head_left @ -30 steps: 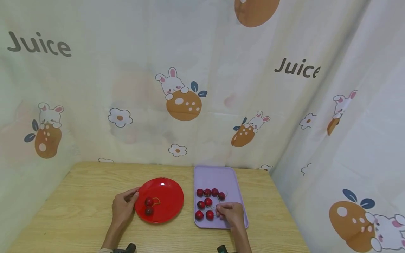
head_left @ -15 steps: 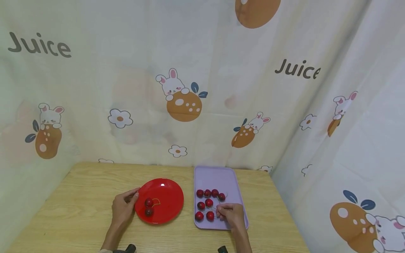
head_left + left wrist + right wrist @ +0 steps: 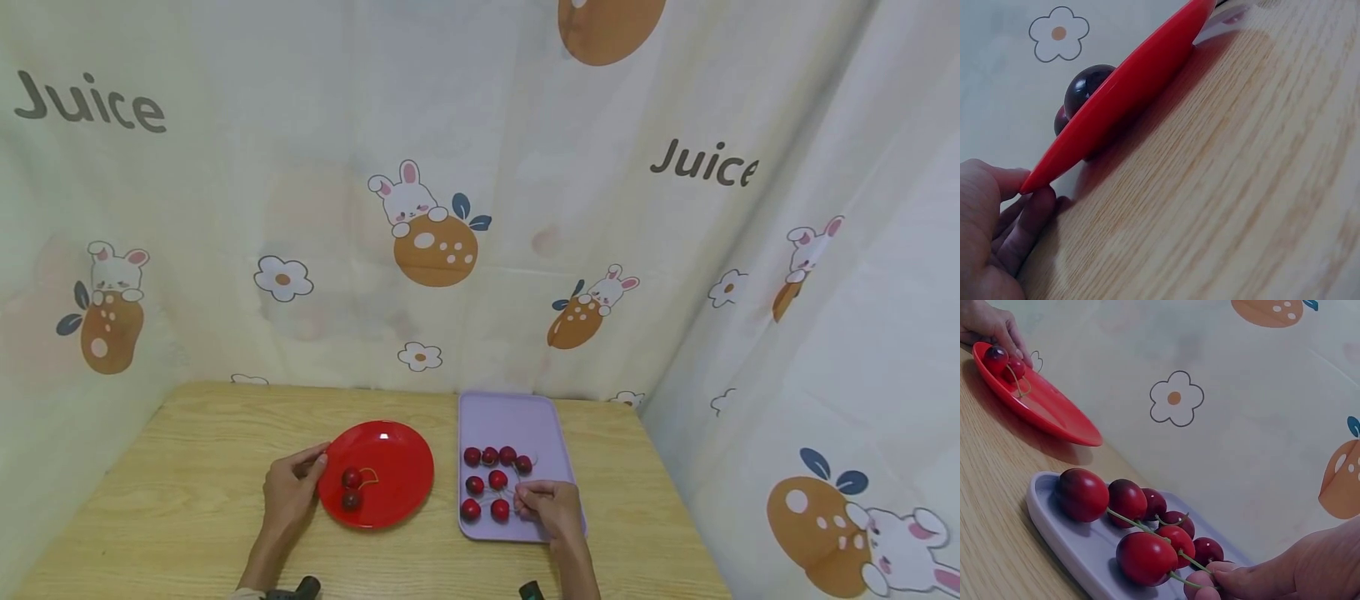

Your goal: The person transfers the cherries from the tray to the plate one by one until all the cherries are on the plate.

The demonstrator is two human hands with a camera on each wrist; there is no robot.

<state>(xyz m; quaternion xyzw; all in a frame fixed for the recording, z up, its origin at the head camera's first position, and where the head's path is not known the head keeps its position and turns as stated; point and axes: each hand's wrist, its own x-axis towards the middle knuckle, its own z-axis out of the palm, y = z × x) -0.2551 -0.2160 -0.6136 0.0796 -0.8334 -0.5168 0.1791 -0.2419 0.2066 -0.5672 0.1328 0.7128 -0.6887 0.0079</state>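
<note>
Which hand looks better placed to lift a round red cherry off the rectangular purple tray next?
Probably the right hand: it is over the tray, pinching the green stem of a round red cherry. The left hand is farther away, gripping the round glossy red plate.

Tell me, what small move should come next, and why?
Probably raise the right hand slightly: it pinches stems of cherries on the purple tray, and the red plate, held by the left hand, has bare space beside its two cherries.
</note>
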